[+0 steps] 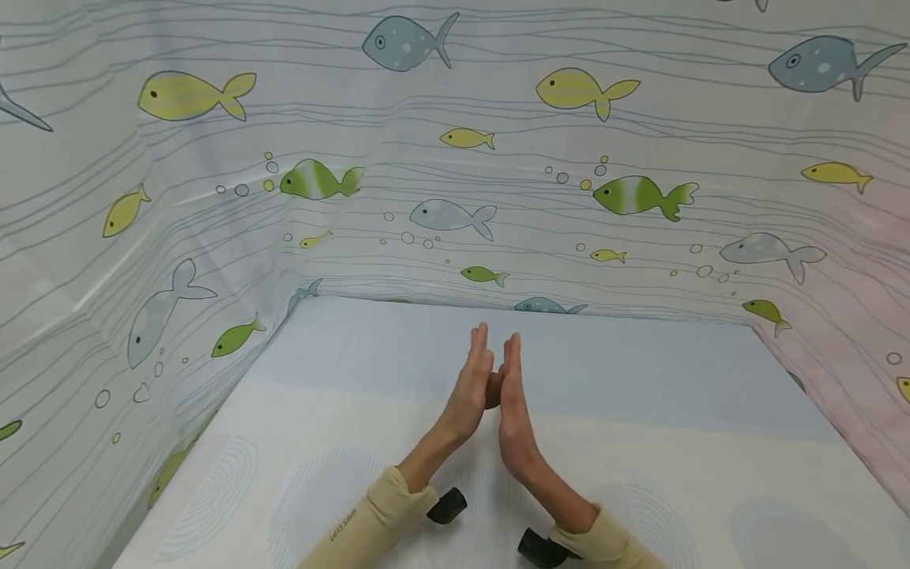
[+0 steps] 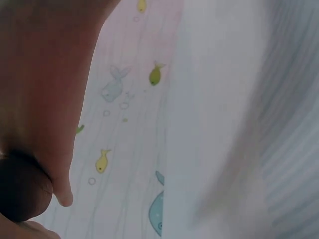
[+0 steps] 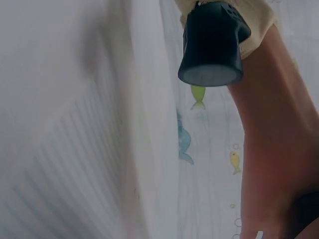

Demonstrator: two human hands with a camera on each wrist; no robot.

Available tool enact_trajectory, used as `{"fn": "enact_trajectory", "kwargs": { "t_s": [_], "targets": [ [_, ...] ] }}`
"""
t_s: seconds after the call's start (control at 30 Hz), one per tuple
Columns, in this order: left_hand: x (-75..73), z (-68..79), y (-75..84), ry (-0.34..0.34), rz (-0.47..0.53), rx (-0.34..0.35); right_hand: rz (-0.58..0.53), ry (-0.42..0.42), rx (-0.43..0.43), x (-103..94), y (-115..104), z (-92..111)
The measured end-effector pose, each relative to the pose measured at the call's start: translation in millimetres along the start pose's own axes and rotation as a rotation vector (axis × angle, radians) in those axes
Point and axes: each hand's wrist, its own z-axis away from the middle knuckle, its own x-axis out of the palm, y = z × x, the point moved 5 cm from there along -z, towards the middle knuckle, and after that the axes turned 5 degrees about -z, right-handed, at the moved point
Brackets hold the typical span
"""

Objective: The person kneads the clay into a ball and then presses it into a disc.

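A rounded brown ball (image 1: 493, 390) sits between my two upright palms in the head view. My left hand (image 1: 469, 395) presses it from the left with straight fingers pointing up and away. From the other side my right hand (image 1: 515, 423) presses with its fingers likewise straight, the fingertips of the two hands a little apart. The ball (image 2: 24, 188) looks dark and smooth at the lower left of the left wrist view. Only a dark edge of the ball (image 3: 308, 214) shows at the right wrist view's lower right corner; the palms hide its sides.
Below the hands spreads a table (image 1: 320, 419) with a pale blue and white patterned cover. Fish-printed curtains (image 1: 398, 174) stand behind it and on both sides. Black wrist cameras (image 1: 446, 506) stick out from the beige sleeves (image 1: 377, 518).
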Motion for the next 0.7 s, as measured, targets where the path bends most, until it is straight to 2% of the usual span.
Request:
{"fn": "enact_trajectory", "kwargs": {
  "t_s": [0.17,0.27,0.4,0.7],
  "targets": [
    [6.6,5.0,-1.1,-0.036,0.015,0.003,-0.001,0.034,0.001,-6.2,5,-10],
    [10.9,8.1,0.9,-0.065,0.019,0.028,-0.001,0.06,0.0,-11.4,8,-15],
    [14.4,11.3,2.7,-0.072,0.026,0.053,0.003,0.096,0.017,-18.4,13,-20],
    [19.7,16.5,9.5,-0.083,0.008,0.055,-0.042,0.145,0.056,-27.3,25,-24]
  ]
}}
